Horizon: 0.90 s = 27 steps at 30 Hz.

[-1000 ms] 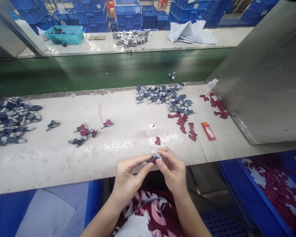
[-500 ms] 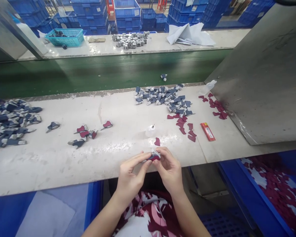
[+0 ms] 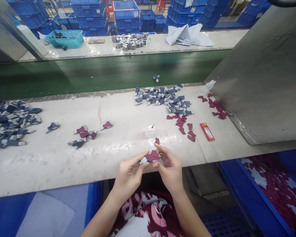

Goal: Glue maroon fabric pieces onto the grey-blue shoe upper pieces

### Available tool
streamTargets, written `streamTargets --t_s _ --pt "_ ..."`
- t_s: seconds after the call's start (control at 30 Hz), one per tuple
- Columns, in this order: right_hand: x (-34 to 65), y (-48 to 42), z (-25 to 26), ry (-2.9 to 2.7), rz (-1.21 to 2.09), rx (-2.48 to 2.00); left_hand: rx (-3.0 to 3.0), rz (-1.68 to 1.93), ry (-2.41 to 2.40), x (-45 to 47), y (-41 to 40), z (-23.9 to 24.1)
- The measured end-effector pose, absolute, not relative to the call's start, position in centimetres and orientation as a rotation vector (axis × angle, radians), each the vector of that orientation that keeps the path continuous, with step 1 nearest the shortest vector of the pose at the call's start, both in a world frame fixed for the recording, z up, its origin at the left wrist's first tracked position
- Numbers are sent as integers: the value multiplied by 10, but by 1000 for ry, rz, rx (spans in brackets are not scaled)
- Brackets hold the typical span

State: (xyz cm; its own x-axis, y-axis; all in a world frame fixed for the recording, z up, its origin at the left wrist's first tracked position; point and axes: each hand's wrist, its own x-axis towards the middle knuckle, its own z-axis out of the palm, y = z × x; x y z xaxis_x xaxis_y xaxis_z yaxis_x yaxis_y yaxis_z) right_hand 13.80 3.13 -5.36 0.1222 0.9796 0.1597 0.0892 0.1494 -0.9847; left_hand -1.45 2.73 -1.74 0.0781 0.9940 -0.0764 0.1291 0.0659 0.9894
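Note:
Just above the bench's front edge, a small grey part with a maroon patch on a dark blue layer (image 3: 153,156) lies pinched in my left hand (image 3: 130,176), its maroon face up. Around its right end, the thumb and index finger of my right hand (image 3: 171,169) stand apart. Whether the other right fingers touch the part is hidden. Right beyond my right fingertips lies a loose maroon patch (image 3: 157,141). A small clear bottle with a thin tip (image 3: 150,131) stands behind it.
Blue-and-grey parts lie in a central pile (image 3: 160,95) and a left pile (image 3: 12,121). Several maroon-faced parts (image 3: 84,134) sit between. Maroon patches (image 3: 181,123) and a red packet (image 3: 207,131) are at right, near a metal panel (image 3: 268,75). A green conveyor belt (image 3: 101,74) runs behind.
The held part has turned so its maroon face shows fully. My right thumb and index finger have spread apart. A part on the green belt has moved left.

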Motion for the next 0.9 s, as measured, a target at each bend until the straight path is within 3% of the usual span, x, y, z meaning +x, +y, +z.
streamTargets --t_s 0.23,0.67,0.9 --pt "156 34 -41 -1703 296 -1068 1227 936 1202 -20 29 -3" --pt "149 30 -52 -1691 34 -1040 865 892 1016 -16 30 -4" --pt "154 31 -57 -1616 138 -999 805 883 1043 -14 34 0"
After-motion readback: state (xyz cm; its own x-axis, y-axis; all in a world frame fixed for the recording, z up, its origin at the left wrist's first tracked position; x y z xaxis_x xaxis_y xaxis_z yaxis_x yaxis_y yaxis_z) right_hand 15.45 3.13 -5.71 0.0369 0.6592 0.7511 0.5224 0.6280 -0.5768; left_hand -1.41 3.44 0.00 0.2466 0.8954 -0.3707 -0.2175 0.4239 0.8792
